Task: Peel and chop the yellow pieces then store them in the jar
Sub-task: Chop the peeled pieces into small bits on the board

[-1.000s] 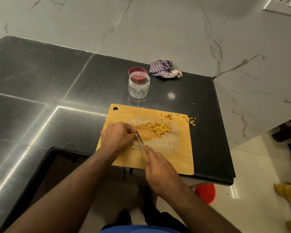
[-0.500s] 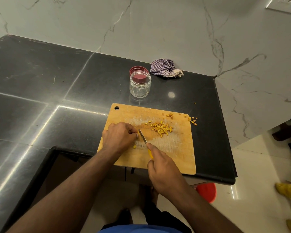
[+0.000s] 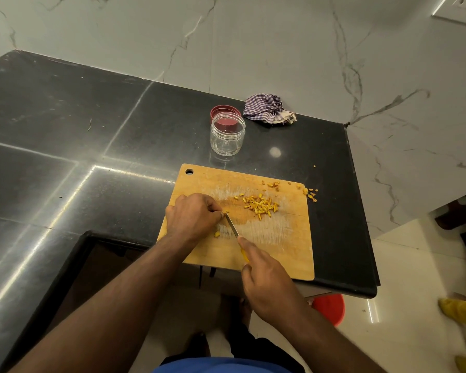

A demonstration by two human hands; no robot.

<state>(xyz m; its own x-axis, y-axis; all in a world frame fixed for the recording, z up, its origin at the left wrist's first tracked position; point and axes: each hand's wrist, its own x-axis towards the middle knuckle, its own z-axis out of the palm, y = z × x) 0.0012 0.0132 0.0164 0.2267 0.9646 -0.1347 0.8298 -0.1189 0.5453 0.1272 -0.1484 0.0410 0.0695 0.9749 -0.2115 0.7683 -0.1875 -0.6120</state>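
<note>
A wooden cutting board (image 3: 280, 246) lies on the black counter, with a heap of chopped yellow pieces (image 3: 260, 205) near its middle. My left hand (image 3: 191, 218) rests curled on the board's left part, its fingertips pinching a small yellow piece (image 3: 226, 212) by the blade. My right hand (image 3: 269, 284) grips a yellow-handled knife (image 3: 232, 224), forefinger along its back, the blade tip touching my left fingertips. One loose yellow bit (image 3: 216, 233) lies under the left hand. An open clear jar (image 3: 228, 135) stands behind the board.
The jar's red lid (image 3: 221, 111) lies behind the jar, next to a crumpled checked cloth (image 3: 267, 109). Yellow scraps (image 3: 311, 194) sit at the board's far right corner and on the counter. The counter edge (image 3: 371, 289) runs close on the right; a red bucket (image 3: 330, 308) stands on the floor below.
The knife blade has shifted slightly, its tip staying at my left fingertips. My left hand stays curled on the board. The camera has drifted a little.
</note>
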